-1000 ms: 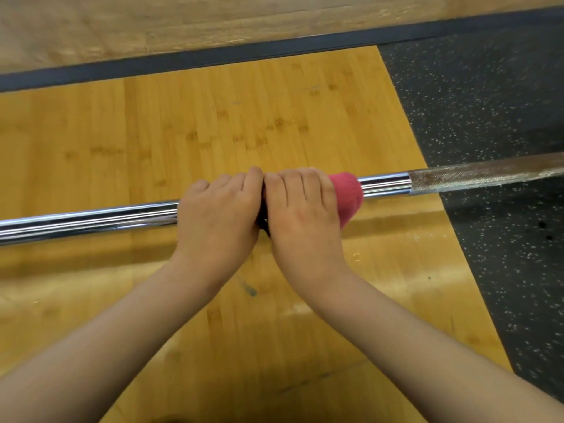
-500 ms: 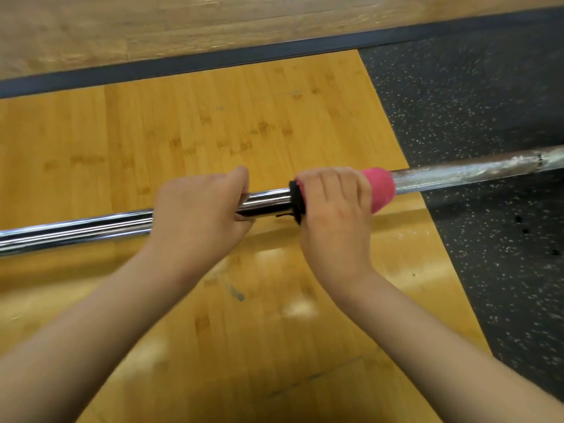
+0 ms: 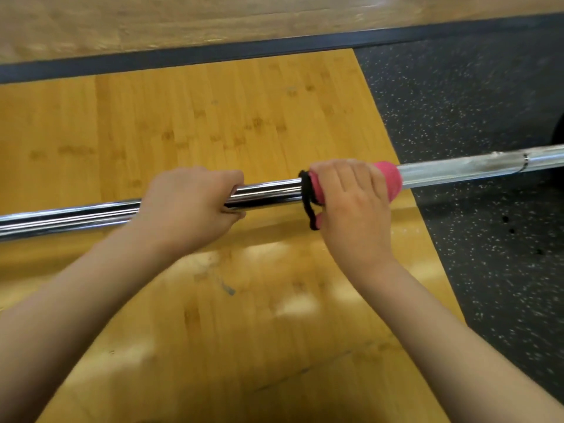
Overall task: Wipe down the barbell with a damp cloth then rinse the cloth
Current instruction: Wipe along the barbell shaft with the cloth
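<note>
Two hands on one barbell (image 3: 268, 192), which runs from 9 o'clock to 3 o'clock above a bamboo platform (image 3: 213, 123).

Item 1: left hand (image 3: 189, 203), fingers curled bare round the chrome shaft at centre, steadying it.

Item 2: right hand (image 3: 351, 206), at 3 o'clock of the left and apart from it, fingers closed over a pink cloth (image 3: 389, 181) wrapped round the shaft; a black edging (image 3: 306, 199) hangs loose at the cloth's 9 o'clock end.

Item 3: dull, streaked section of bar (image 3: 464, 167) toward 3 o'clock, over speckled rubber flooring (image 3: 488, 117); judged not yet wiped.

Risks, as judged:
- Loose edging may snag or bunch, leaving streaks.
- Bar may roll if the left grip slackens.
- Cloth may slip off a wet shaft under light grip.
- Rough patch may drag the cloth.
</note>
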A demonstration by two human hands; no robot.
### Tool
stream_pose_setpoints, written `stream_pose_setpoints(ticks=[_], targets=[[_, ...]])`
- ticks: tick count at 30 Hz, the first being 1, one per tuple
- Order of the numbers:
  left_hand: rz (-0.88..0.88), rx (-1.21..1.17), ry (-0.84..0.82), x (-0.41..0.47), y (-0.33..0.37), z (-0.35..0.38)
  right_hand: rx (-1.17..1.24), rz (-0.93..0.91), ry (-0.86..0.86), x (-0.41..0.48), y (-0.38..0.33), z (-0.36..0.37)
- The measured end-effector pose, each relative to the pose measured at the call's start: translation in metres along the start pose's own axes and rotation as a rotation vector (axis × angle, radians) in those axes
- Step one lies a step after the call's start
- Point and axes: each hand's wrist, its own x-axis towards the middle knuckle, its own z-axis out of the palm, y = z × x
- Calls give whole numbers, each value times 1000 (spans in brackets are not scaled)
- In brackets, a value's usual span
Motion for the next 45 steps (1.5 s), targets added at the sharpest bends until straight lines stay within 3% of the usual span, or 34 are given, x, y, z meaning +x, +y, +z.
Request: stream_pose_setpoints(ticks=[2, 4, 5, 8, 9, 13, 16, 21, 25, 27, 29, 32, 35, 39, 43, 45], targets=[[-24, -181, -337, 15, -7, -15, 0, 20, 6, -1, 4, 2], [-40, -241, -438, 19, -8, -22, 6, 56, 34, 0, -1, 5], [-67, -195, -392, 14, -6, -22, 7, 72, 49, 0, -6, 7], [-7, 90, 126, -12, 1, -2, -1, 41, 72, 2, -31, 14], [22, 126, 216, -19, 4, 4, -10, 11, 73, 3, -44, 17], [36, 194, 328, -25, 2, 19, 0, -68, 95, 6, -83, 27], [60, 205, 351, -19, -1, 17, 16, -148, 84, 4, -64, 25], [82, 167, 173, -9, -4, 11, -11, -48, 28, 0, -16, 10], [-9, -200, -425, 18, -13, -18, -6, -16, 45, 1, -4, 10], [-11, -267, -498, 23, -16, -24, 6, 18, 66, 2, -9, 11], [-37, -147, -371, 14, -12, -18, 3, 57, 85, 4, -19, 14], [47, 111, 161, -13, -3, 7, -16, -8, 93, 7, -54, 23], [76, 132, 351, -23, 1, 19, -1, -58, 106, 7, -87, 31], [45, 159, 383, -17, 2, 17, -23, -140, 133, 5, -74, 30], [28, 180, 296, -14, -1, 20, -26, -134, 85, 0, -37, 20], [36, 149, 162, -8, -3, 12, -50, -92, 84, -2, -13, 15]])
